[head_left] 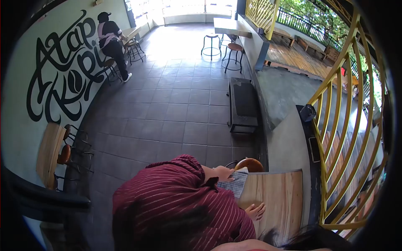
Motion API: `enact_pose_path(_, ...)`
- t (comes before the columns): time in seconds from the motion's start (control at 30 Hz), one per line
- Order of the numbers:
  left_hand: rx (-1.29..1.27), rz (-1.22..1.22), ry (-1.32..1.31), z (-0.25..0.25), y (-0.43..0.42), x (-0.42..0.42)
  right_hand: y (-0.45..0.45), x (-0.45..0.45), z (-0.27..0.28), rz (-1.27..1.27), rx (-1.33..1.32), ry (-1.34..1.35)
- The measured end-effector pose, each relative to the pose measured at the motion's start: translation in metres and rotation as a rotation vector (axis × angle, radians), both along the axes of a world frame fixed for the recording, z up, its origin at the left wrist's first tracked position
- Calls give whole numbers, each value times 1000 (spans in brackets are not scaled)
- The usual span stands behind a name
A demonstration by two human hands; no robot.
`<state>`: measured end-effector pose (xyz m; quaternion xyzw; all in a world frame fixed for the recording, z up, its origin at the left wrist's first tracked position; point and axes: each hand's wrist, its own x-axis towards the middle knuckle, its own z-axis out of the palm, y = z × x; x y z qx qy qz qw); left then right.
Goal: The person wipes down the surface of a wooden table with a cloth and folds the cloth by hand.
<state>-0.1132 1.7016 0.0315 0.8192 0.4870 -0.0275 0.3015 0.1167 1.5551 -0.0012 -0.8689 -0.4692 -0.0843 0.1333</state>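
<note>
one stool [251, 164] beside table [284, 192] — left hand [225, 172] holding cloth [239, 183], right hand [255, 212] flat

Shirt [167, 192] maroon (with pale stripes), cloth [240, 183] checked, railing [331, 85] yellow.

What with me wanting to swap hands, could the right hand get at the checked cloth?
Probably yes: the right hand rests nearby on the tabletop, with bare wood between it and the cloth.
</note>
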Motion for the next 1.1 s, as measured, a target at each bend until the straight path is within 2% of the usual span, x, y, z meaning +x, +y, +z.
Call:
enact_pose_path(0.03, 10, -124, 32, -2, 6, 5, -2, 0, 3, -4, -14, 7)
enact_pose_path(0.1, 33, -144, 8, -1, 14, 19, -3, -1, 3, -14, -26, 1)
enact_pose_path(0.2, -120, -76, -24, 5, 30, 46, -3, 0, 9, -23, -69, 18)
enact_pose_path(0.43, -88, -52, -121, -23, 46, 88, -6, 3, 1, -48, -125, 34)
enact_pose_path(0.57, -127, -4, -155, -20, 48, 84, -4, -1, 5, -31, -84, 16)
enact_pose_path(0.73, -298, 9, -44, -26, 45, 63, -4, 1, 6, 7, -21, 25)
enact_pose_path(0.83, -293, 55, 21, -21, 30, 34, -1, -1, 10, 0, -19, 78)
enact_pose_path(0.97, -124, 168, -84, -17, -14, -1, -2, 4, 0, 40, 26, 71)
enact_pose_path(1.07, 286, 16, 109, -21, -60, -6, 3, 9, 0, 61, 20, 122)
enact_pose_path(1.1, 285, 24, 110, -24, -78, -4, 5, 12, 0, 85, 6, 168)
